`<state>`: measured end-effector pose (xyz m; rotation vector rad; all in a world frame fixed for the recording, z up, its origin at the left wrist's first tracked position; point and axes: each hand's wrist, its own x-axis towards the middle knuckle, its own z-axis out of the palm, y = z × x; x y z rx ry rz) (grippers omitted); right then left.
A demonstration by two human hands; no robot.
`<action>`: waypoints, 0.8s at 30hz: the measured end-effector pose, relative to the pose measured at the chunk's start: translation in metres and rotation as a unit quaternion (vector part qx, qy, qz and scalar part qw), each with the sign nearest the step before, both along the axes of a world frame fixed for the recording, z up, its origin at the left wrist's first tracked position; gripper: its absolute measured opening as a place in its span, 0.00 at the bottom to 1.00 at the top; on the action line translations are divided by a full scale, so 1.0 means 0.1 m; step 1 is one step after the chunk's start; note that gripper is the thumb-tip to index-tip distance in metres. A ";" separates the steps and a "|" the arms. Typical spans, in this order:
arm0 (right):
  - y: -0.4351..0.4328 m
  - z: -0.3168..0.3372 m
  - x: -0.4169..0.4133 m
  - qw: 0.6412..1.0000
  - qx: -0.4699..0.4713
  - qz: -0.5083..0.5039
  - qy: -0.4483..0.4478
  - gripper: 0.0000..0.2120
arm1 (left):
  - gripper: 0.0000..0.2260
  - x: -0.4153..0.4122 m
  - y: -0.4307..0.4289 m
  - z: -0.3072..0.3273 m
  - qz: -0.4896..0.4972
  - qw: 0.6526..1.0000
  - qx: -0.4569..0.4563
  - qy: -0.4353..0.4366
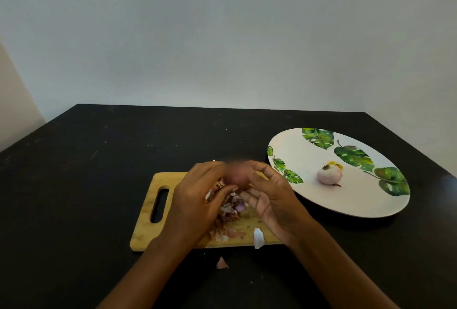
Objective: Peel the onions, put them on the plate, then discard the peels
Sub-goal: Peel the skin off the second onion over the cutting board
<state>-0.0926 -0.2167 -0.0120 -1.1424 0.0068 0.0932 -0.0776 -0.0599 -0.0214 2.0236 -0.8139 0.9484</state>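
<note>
Gripping a reddish onion point(237, 175) between both hands, just above the far part of a wooden cutting board point(146, 212); too blurred to tell how much skin is on it. With the left hand point(197, 200), wrapping its left side, fingers curled, thumb beneath. With the right hand point(270, 200), pinching its right side, forefinger bent over the top, other fingers reaching under. Heaped on the board below the hands: pile of peels point(231, 211), pink and brown. Hanging over the board's near edge: one white peel piece point(258, 237). Lying on the black table point(86, 160) just in front of the board: one pinkish scrap point(221, 263). Near the board on the right: white leaf-print plate point(304, 160), carrying one peeled onion point(329, 175) near its middle. Behind it all, pale wall point(222, 36).
</note>
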 end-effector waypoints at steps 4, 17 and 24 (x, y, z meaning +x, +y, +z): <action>0.00 0.01 0.00 1.000 0.003 -0.009 0.006 0.20 | 0.09 -0.01 -0.01 0.01 -0.021 0.999 -0.029 0.001; -0.01 0.04 0.01 0.991 0.105 -0.055 0.061 0.12 | 0.11 -0.06 -0.04 0.03 -0.032 0.997 -0.026 0.068; -0.06 0.14 0.02 0.957 0.256 -0.097 0.097 0.16 | 0.09 0.00 0.02 0.02 -0.004 0.996 -0.037 0.078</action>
